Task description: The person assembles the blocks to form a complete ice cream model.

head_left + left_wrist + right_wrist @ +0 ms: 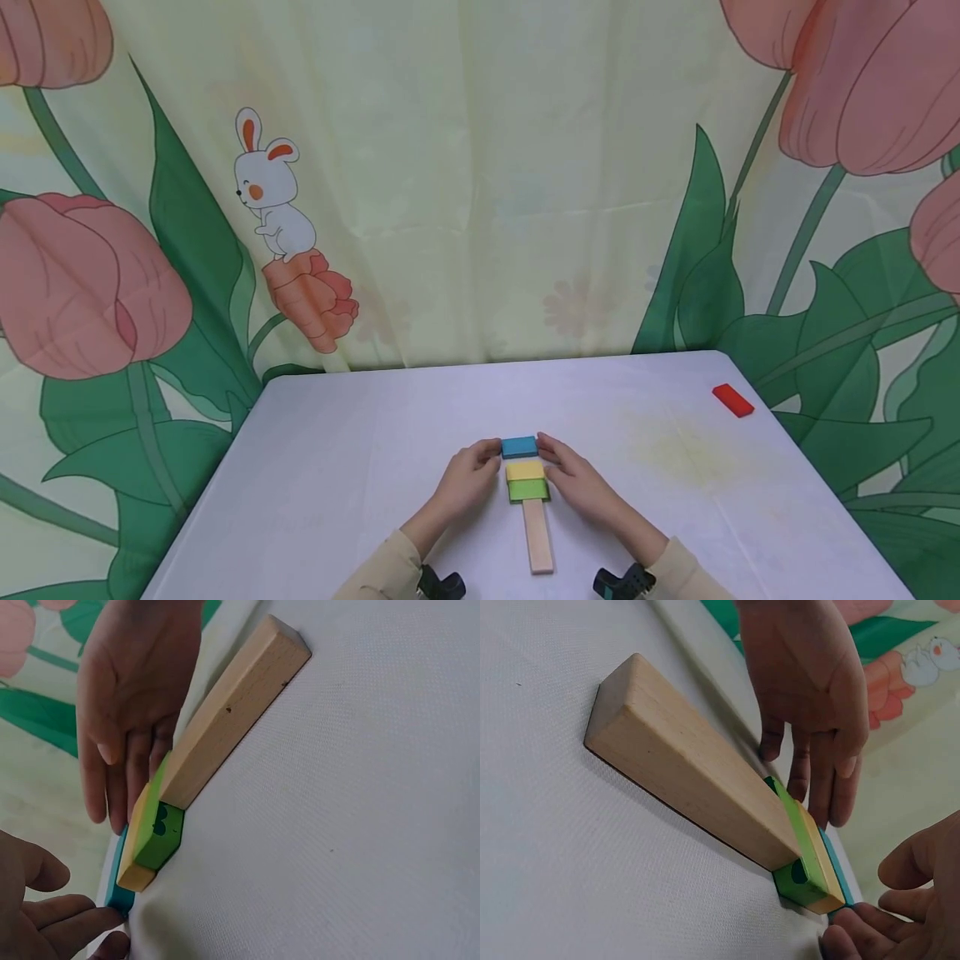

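A blue block (519, 447) lies flat on the white-covered table, behind a yellow block (524, 471) with a small gap between them in the head view. The yellow one sits against a green block (528, 490), which has dark marks on its end face. A long plain wooden block (537, 537) runs from the green block toward the person. My left hand (468, 477) has its fingertips at the blue block's left end. On the opposite end, my right hand (579, 482) lays its extended fingers. Both hands' fingers look relaxed, not wrapped round a block.
A red block (732, 400) lies by itself near the table's right edge at the back. The white tablecloth (360, 450) shows a faint yellowish stain right of centre. Behind the table hangs a curtain (480, 208) printed with tulips and a rabbit.
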